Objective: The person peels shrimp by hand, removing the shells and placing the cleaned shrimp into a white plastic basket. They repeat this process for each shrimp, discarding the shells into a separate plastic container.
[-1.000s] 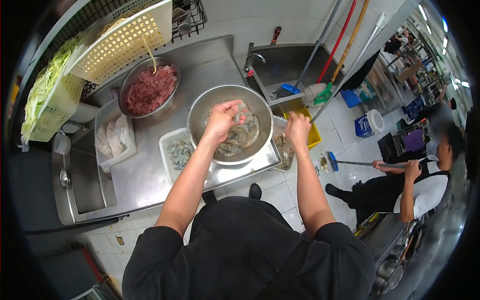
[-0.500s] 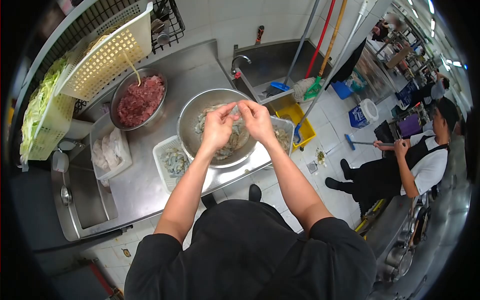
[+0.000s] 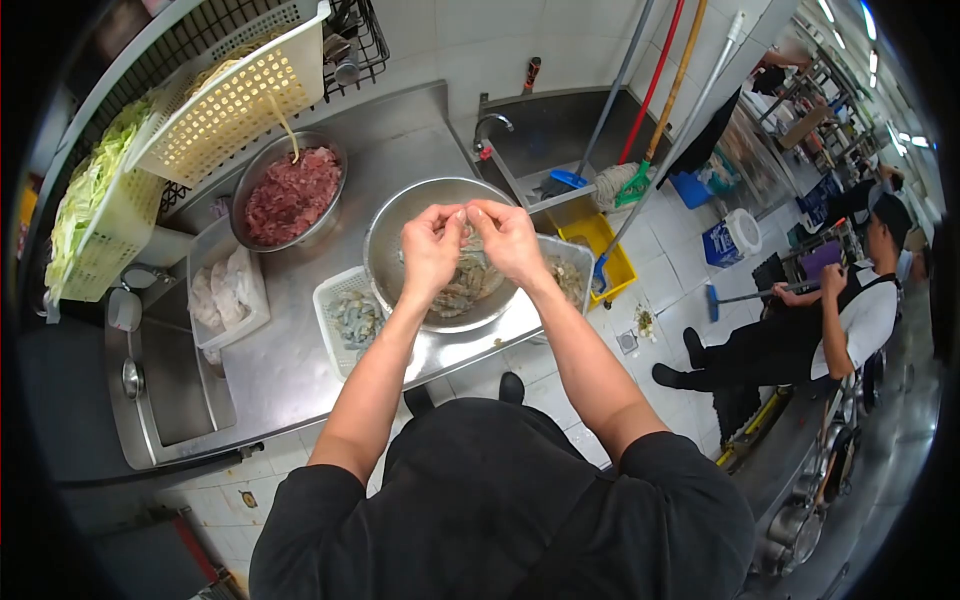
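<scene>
Both my hands meet above a steel mixing bowl (image 3: pixel 385 235) of raw shrimp (image 3: pixel 462 293). The fingers of my left hand (image 3: pixel 430 258) and my right hand (image 3: pixel 511 245) are pinched together at the tips. A small greyish shrimp shows partly between them; the fingers cover most of it. Left of the bowl is a white perforated basket (image 3: pixel 326 312) holding greyish shrimp (image 3: pixel 358 322). On the right, partly behind my right hand and wrist, a tray holds more shrimp (image 3: pixel 568 279).
A steel bowl of raw minced meat (image 3: pixel 292 195) and a white tub (image 3: pixel 262 303) of pale meat stand left. Baskets of cabbage (image 3: pixel 100 190) and noodles (image 3: pixel 235 70) are above them. Brooms lean by the sink (image 3: pixel 555 115). A co-worker (image 3: pixel 860 310) holds a broom at right.
My fingertips have shifted slightly and stay pinched together over the bowl. The view has turned a little, and the co-worker's broom has moved.
</scene>
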`<state>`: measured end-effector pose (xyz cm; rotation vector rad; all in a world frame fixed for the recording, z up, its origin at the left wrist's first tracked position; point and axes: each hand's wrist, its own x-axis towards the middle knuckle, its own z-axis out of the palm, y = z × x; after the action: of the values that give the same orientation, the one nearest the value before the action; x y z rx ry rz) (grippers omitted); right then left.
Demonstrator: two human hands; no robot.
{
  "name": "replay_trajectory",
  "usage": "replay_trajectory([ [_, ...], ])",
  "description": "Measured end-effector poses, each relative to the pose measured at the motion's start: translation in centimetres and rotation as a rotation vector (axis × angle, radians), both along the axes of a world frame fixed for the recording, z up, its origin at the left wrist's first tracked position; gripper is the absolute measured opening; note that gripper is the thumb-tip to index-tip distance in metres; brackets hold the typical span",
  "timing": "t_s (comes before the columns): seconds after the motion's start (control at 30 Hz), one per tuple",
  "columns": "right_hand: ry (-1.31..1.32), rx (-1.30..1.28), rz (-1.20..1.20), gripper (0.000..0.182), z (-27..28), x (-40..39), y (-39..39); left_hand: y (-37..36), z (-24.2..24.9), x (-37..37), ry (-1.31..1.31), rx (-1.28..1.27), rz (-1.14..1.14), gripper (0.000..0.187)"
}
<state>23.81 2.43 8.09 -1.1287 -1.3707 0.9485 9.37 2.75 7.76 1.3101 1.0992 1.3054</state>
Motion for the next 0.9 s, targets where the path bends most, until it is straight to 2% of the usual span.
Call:
replay_trajectory([
  [0.07, -0.041, 0.044, -0.001, 0.022, -0.1, 0.2, 0.3, 0.0, 0.2, -0.3, -0.027, -0.015, -0.016, 0.023],
  [0.13, -0.063, -0.077, 0.048, 0.023, 0.3, 0.9, 0.4, -0.2, 0.2, -0.6, -0.052, -0.038, -0.028, 0.024],
  [0.2, -0.074, -0.073, 0.038, 0.023, 0.3, 1.0, 0.6, -0.3, 0.2, -0.5, -0.177, -0.04, -0.075, 0.025],
  [0.37, -0.18, -0.027, 0.042, 0.022, 0.8, 1.0, 0.4, -0.6, -0.1, -0.5, -0.122, -0.015, -0.05, 0.025],
  [0.53, -0.23, 0.168, -0.013, 0.018, 0.5, 0.1, 0.5, -0.4, 0.3, -0.6, -0.083, -0.006, -0.021, 0.021],
  [0.73, -0.347, 0.153, -0.01, 0.016, 1.7, -0.2, -0.3, -0.3, 0.7, -0.8, -0.133, -0.09, -0.002, 0.015],
  [0.87, -0.351, 0.189, -0.003, 0.016, 0.7, -0.1, 0.1, 0.2, 0.1, -1.1, -0.294, -0.194, -0.024, 0.018],
  [0.9, -0.279, 0.158, 0.033, 0.016, 0.5, 0.0, 0.2, 0.2, 0.1, -1.1, -0.354, -0.224, -0.024, 0.018],
])
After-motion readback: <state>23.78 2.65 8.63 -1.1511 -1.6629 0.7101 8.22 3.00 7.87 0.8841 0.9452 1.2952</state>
